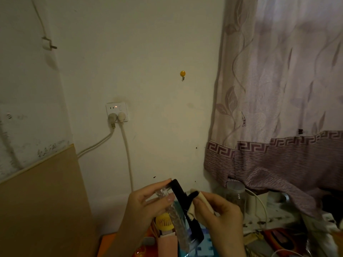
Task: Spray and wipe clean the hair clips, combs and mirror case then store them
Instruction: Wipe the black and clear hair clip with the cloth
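Before the wall, left hand (pixel 148 199) grips a black comb (pixel 182 201); right hand (pixel 219 210) pinches a cloth (pixel 203 201) against it.

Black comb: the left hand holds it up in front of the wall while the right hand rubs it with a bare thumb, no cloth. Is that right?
Not quite. The head view shows the right hand pinching a small pale cloth against the black comb, not rubbing with a bare thumb. The rest stands: the left hand holds the comb up in front of the wall.
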A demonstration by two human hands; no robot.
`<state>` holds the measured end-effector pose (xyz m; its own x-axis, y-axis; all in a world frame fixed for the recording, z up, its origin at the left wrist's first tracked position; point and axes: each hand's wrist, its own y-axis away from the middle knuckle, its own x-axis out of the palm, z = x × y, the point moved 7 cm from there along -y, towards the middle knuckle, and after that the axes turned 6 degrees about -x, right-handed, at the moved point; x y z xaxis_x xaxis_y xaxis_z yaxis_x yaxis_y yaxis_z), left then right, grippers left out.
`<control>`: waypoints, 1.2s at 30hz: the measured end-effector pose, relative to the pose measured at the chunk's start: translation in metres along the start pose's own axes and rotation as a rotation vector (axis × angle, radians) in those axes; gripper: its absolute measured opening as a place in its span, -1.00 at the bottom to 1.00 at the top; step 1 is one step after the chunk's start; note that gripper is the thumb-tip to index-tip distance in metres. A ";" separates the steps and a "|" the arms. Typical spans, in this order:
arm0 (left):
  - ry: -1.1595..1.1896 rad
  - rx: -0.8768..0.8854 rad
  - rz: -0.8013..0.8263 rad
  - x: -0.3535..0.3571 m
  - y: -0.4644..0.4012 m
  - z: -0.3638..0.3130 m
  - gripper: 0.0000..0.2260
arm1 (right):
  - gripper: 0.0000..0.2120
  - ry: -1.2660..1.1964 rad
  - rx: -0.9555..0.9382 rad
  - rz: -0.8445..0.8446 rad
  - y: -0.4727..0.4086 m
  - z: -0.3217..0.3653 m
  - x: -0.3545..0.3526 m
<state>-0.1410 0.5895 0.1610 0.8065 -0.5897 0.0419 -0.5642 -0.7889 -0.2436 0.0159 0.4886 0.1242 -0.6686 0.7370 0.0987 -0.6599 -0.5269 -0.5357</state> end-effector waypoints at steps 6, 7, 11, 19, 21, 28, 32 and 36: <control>0.000 -0.033 -0.052 -0.009 -0.001 0.002 -0.72 | -0.74 -0.049 0.060 -0.064 -0.002 -0.010 -0.014; 0.005 -0.049 -0.071 -0.013 -0.002 0.003 -0.73 | -0.78 -0.066 0.075 -0.072 -0.004 -0.010 -0.019; 0.013 -0.087 -0.052 -0.018 -0.003 0.004 -0.72 | -0.82 -0.121 0.087 -0.016 -0.012 -0.005 -0.026; -0.099 -0.019 0.018 0.001 -0.002 0.004 -0.69 | -0.78 -0.107 0.131 0.102 0.006 -0.011 0.007; -0.088 -0.034 0.030 -0.001 -0.002 0.005 -0.71 | -0.78 -0.116 0.138 0.100 0.007 -0.013 0.005; 0.028 -0.052 -0.035 -0.017 -0.007 0.004 -0.71 | -0.83 -0.128 0.150 0.056 -0.001 -0.015 -0.009; -0.033 -0.048 0.006 -0.020 -0.009 0.006 -0.74 | -0.85 -0.223 0.240 0.032 -0.005 -0.021 -0.013; 0.050 -0.086 0.105 -0.010 -0.007 0.011 -0.76 | -0.86 -0.331 0.428 0.000 -0.006 -0.034 -0.012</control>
<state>-0.1431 0.6032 0.1513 0.7339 -0.6757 0.0694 -0.6595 -0.7333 -0.1654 0.0396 0.4972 0.0980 -0.6955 0.6003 0.3948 -0.6941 -0.7034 -0.1532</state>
